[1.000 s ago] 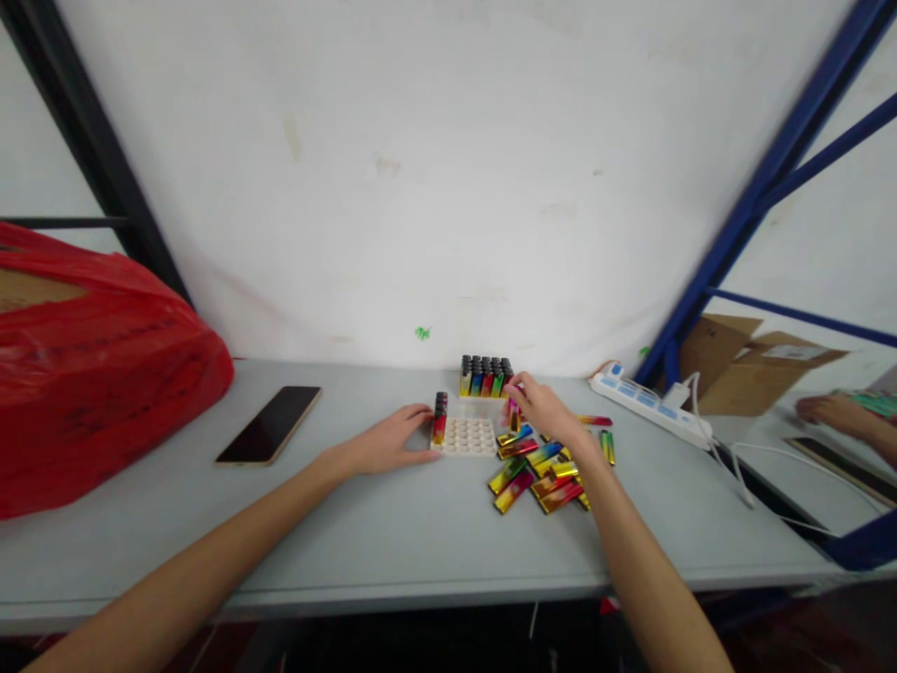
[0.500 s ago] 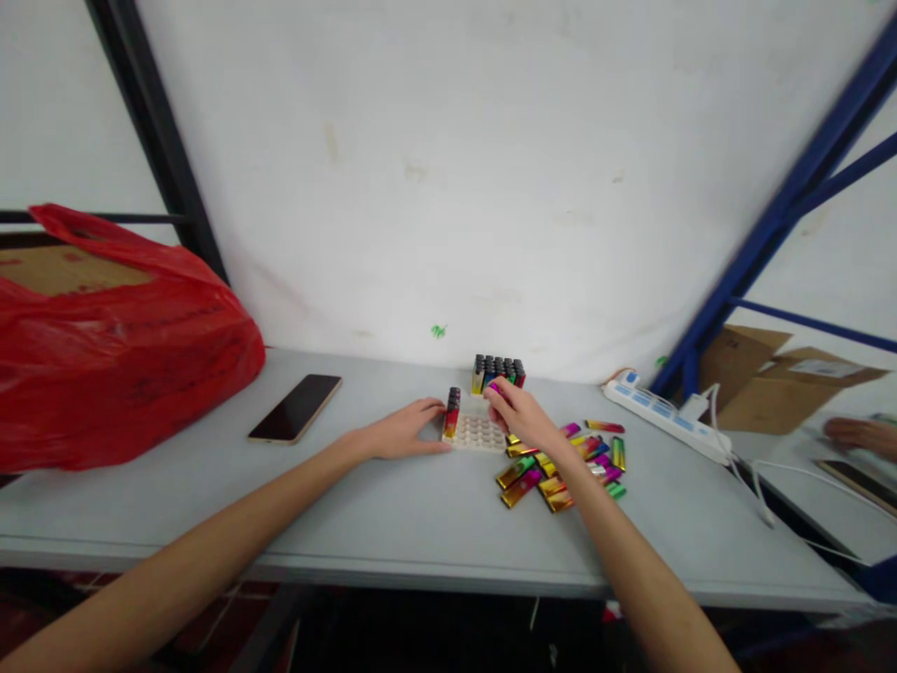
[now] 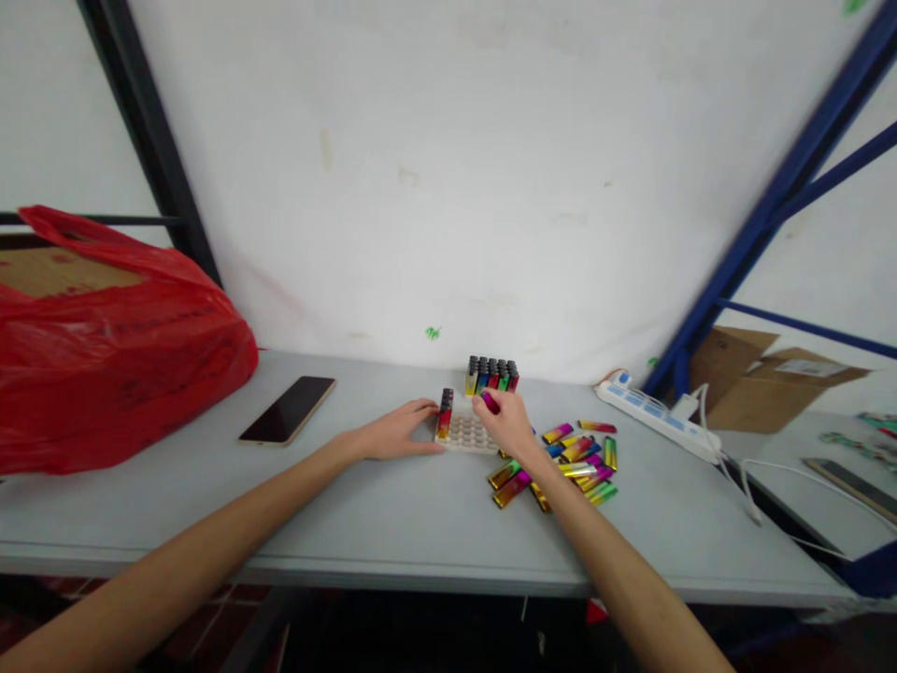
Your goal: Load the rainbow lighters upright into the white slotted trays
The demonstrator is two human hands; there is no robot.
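Observation:
My left hand [image 3: 399, 431] lies on the table, thumb and fingers spread apart at the left end of a pale tray [image 3: 468, 436] with rows of round holes. A short row of red and gold lighters [image 3: 445, 416] stands upright in the tray's left column, beside my fingertips. Above the tray's right part, my right hand [image 3: 505, 422] is closed on a purple lighter [image 3: 490, 402]; its lower end is hidden by the fingers. Many loose shiny lighters [image 3: 578, 449] lie in a heap to the right, partly under my right forearm.
A block of upright lighters [image 3: 492, 374] stands behind the tray near the wall. A phone [image 3: 289, 409] and a red plastic bag [image 3: 126, 346] are on the left. To the right lie a white power strip [image 3: 659, 416] with cables and a cardboard box [image 3: 777, 383].
My right hand, with the purple lighter, has come slightly left and lower over the tray. My left hand keeps its place at the tray. The whole view has shifted a little.

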